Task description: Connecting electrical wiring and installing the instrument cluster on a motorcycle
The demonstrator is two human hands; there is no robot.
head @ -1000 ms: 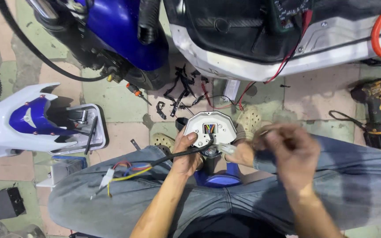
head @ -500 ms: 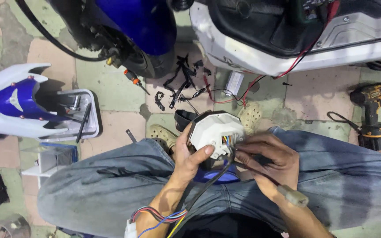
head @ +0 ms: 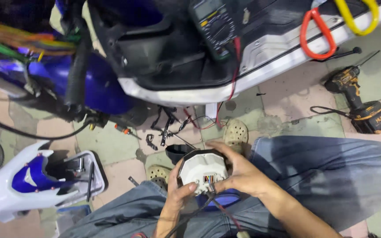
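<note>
White instrument housing [head: 203,169], a rounded plastic shell seen from its back, sits cupped between both hands above the lap, over the grey trousers [head: 331,176]. The left hand [head: 178,194] wraps its lower left edge, thumb pressed on the rim beside a small socket of coloured wires [head: 209,179]; its fingers are curled shut on the shell. The right hand [head: 239,174] closes over the top and right side, fingers arched across the upper edge and thumb low near the same socket, so it too grips the shell. The housing therefore lies directly inside both sets of fingers, its broad face turned up toward the camera, its wider axis running left to right from one palm to the other. Neither hand is clearly nearer; the socket lies between the two thumbs. A dark cable bundle [head: 199,207] trails from the socket down and toward the left forearm.

Beyond the fingers lie perforated sandals [head: 236,132], loose black clips and a small screwdriver [head: 122,129] on the tiled floor [head: 287,105], a blue scooter body [head: 98,88] with a multimeter [head: 214,26] resting on it, and a cordless drill [head: 362,105] far right.

Half a second ago the right hand held a slim tool and lay across the front of the shell; now no tool shows in it, and the view has tilted up.
</note>
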